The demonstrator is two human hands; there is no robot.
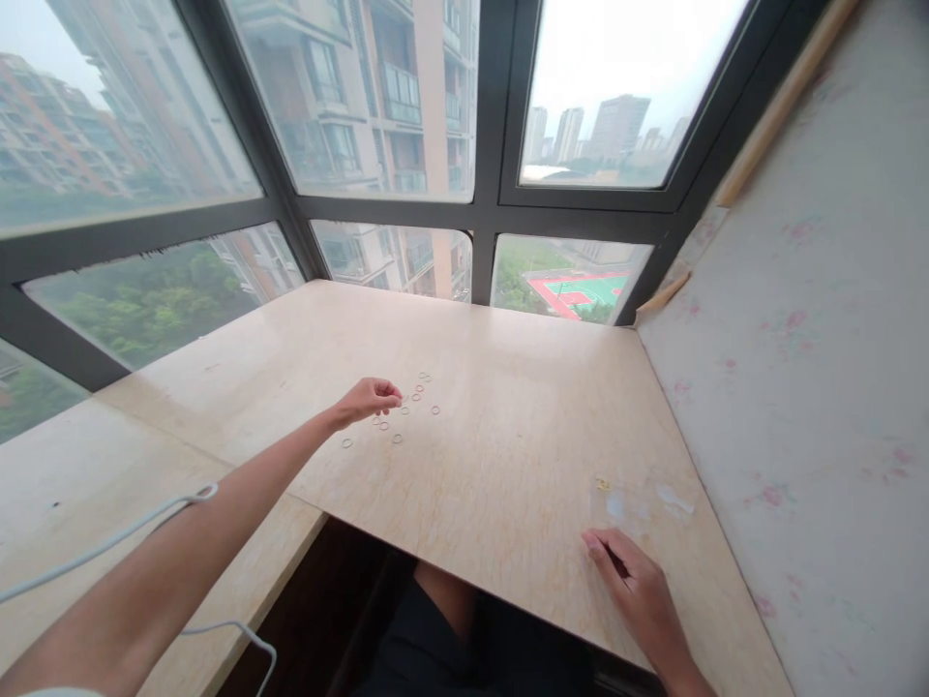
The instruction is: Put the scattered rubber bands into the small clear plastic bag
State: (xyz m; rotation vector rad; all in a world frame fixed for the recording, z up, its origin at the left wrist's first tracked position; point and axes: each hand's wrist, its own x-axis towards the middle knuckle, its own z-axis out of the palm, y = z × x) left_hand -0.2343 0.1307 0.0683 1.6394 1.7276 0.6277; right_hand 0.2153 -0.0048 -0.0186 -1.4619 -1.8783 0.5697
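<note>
I sit at a pale, marble-patterned surface [508, 465] in a corner beside windows, seven panes of glass showing within the dark window frame [494, 208]; outside stand apartment buildings [392, 106], green trees and one red-and-green sports court [587, 290]. On my right rises a wall [805, 426] papered with small pink flowers, a wooden strip [791, 97] along its edge by the window. A white cord [102, 554] runs in from the left to my left forearm, and another length of cord [251, 634] curves lower down. Toward the right side of the surface lies one clear packet [616, 503], with a small yellow mark at its far edge and whitish patches; I cannot tell what, if anything, is inside. Left of the middle, thin rings [397, 439] lie scattered; I count about ten, some green-grey, some reddish, a few touching or nearly so. My left hand [377, 396] is above them, its fingertips drawn together in a pinch, though whether a ring sits between them is too small to tell. My right hand [631, 586] is loosely curled just in front of the packet; I cannot tell whether its fingers meet or grasp anything.
</note>
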